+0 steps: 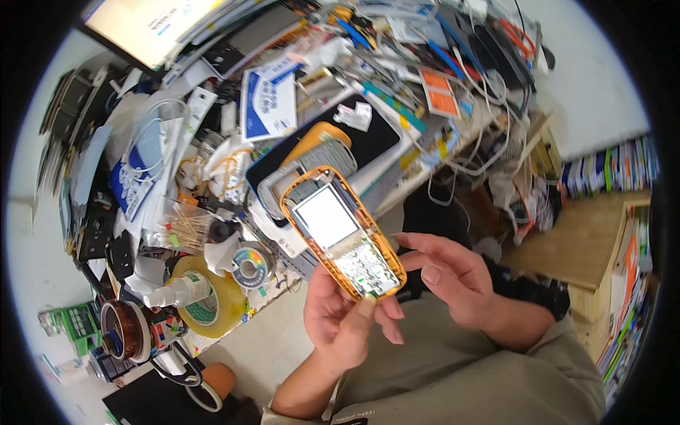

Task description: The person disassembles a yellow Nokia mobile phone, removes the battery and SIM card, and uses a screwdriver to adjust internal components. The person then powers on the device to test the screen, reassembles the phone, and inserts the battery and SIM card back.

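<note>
An opened mobile phone (338,234) with an orange frame, a lit white screen and a bare circuit board is in my left hand (343,322). My left thumb presses on the board's lower end, and the fingers pass beneath the frame. Beside the phone's right edge is my right hand (457,280), its fingers stretched and apart, with nothing seen in it. Whether its fingertips touch the frame I cannot tell. Just beyond the phone, a grey phone housing part (304,173) and an orange cover (320,138) lie on a black flat panel (379,134).
Clutter covers the bench: a solder spool (251,265), a roll of yellow tape (219,319), a clear bottle (180,290), a bag of cotton swabs (188,230) and a blue-white card (269,103). Loose white cables (489,142) hang over the bench's right edge. A wooden shelf (581,241) stands right.
</note>
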Tool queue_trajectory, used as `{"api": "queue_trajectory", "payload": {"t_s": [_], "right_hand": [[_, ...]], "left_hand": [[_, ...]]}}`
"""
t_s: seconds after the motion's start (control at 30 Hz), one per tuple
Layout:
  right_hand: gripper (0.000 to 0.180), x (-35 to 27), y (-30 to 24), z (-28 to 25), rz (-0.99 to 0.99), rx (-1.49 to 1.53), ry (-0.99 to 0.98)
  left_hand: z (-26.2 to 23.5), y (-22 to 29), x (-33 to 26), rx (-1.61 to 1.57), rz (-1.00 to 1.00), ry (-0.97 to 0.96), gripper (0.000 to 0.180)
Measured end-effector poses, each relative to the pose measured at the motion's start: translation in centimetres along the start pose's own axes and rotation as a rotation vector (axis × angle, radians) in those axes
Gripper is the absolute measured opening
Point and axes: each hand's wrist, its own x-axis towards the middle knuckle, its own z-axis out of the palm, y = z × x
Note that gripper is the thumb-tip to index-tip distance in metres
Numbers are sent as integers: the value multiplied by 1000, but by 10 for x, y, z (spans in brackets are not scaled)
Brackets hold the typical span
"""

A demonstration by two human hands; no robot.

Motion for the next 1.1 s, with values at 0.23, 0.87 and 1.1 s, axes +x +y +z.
{"api": "queue_trajectory", "payload": {"t_s": [0.23,0.87,1.1], "right_hand": [[50,-6,-20,9,59,-51,-151],[60,-24,8,12,22,-177,73],[61,-22,8,13,31,-156,79]], "left_hand": [[5,-22,-39,71,-94,83,53],[5,-44,-46,88,-123,128,58],[2,-46,-45,122,-94,94,55]]}}
